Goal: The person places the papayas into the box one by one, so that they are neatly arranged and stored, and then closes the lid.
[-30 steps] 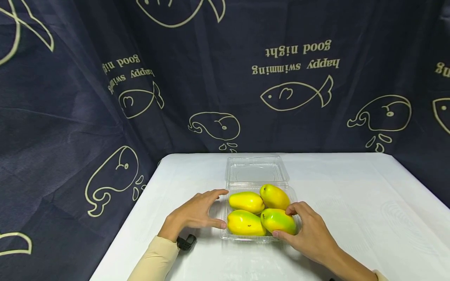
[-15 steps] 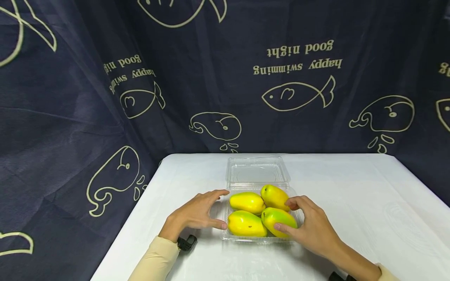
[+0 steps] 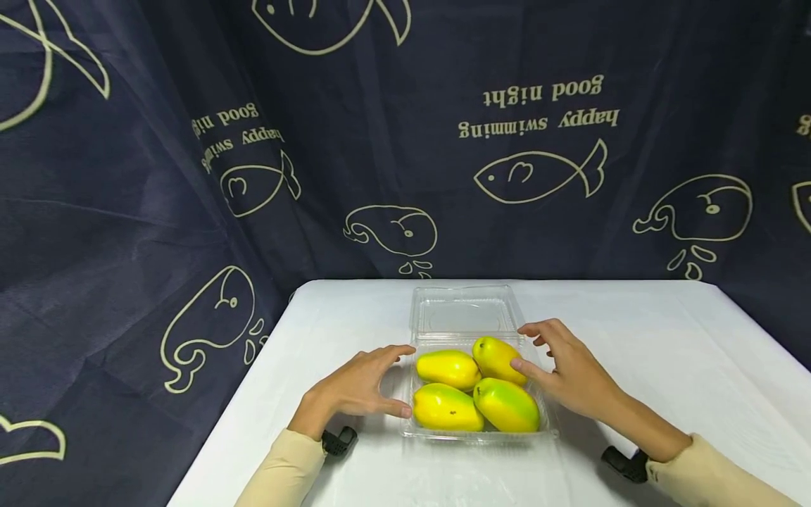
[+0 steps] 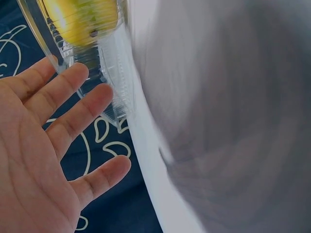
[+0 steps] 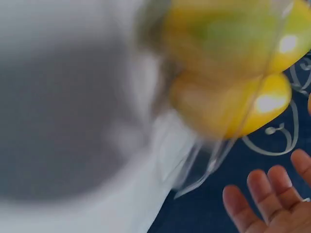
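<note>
Beyond your hands hung a navy cloth printed with cream fish and whale outlines, and below them spread a white-covered table. Between your hands sat a clear, rectangular plastic box, its clear hinged lid laid back on the far side. Your left hand stood wide, thumb and fingers parted at the box's rim; your right hand stood wide opposite.

In the box lay four smooth, oval mangoes: a yellow one by your left fingertips, a yellow-green one by your left thumb, a green-and-yellow one nearer you, and a yellow one at your right thumb; whether that thumb touched it, I cannot tell.

Only the left-wrist view showed your left palm, fingers straight and spread; the right-wrist view, partly blurred, showed your right fingertips apart from the fruit.
</note>
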Action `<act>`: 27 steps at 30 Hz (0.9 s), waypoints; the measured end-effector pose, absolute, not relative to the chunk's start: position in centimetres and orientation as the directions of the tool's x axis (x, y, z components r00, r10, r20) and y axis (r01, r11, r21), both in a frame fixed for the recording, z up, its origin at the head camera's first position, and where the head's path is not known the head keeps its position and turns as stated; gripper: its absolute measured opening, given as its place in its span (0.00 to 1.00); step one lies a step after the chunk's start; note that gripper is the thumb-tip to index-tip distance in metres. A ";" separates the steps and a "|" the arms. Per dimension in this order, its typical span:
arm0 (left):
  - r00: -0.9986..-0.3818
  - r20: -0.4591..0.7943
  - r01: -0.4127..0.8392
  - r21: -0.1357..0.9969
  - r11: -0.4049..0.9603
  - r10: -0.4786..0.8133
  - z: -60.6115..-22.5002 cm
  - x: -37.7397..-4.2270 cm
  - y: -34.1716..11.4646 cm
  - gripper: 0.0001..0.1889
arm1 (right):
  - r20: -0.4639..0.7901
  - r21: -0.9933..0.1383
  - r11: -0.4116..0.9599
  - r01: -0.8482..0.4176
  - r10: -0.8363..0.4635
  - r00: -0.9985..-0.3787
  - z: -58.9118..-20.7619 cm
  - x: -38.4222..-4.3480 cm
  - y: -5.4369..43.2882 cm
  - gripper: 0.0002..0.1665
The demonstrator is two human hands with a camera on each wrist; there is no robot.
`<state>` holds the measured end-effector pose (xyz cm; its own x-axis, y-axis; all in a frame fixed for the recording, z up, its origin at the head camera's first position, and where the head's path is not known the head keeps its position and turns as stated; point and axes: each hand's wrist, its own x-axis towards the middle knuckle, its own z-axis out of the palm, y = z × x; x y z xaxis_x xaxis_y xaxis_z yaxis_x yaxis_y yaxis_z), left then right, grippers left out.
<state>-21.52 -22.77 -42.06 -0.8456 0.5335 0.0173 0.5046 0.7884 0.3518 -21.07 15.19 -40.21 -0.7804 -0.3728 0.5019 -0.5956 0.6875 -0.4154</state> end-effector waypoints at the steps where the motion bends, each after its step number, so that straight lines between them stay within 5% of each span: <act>1: -0.845 0.018 0.505 0.349 0.789 0.534 -42.1 -21.5 -22.8 0.56 | 0.483 -0.415 0.688 -0.595 -0.388 -0.785 -40.3 -21.4 15.4 0.30; 27: -0.846 0.010 0.501 0.355 0.789 0.533 -42.1 -21.5 -22.7 0.56 | 0.294 -0.519 0.607 -0.602 -0.535 -0.792 -43.3 -29.6 19.8 0.40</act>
<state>-21.50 -22.70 -42.11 -0.8463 0.5327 0.0101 0.5010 0.7892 0.3551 -29.59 19.75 -43.27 -0.7921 -0.5348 0.2943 -0.6024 0.6068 -0.5185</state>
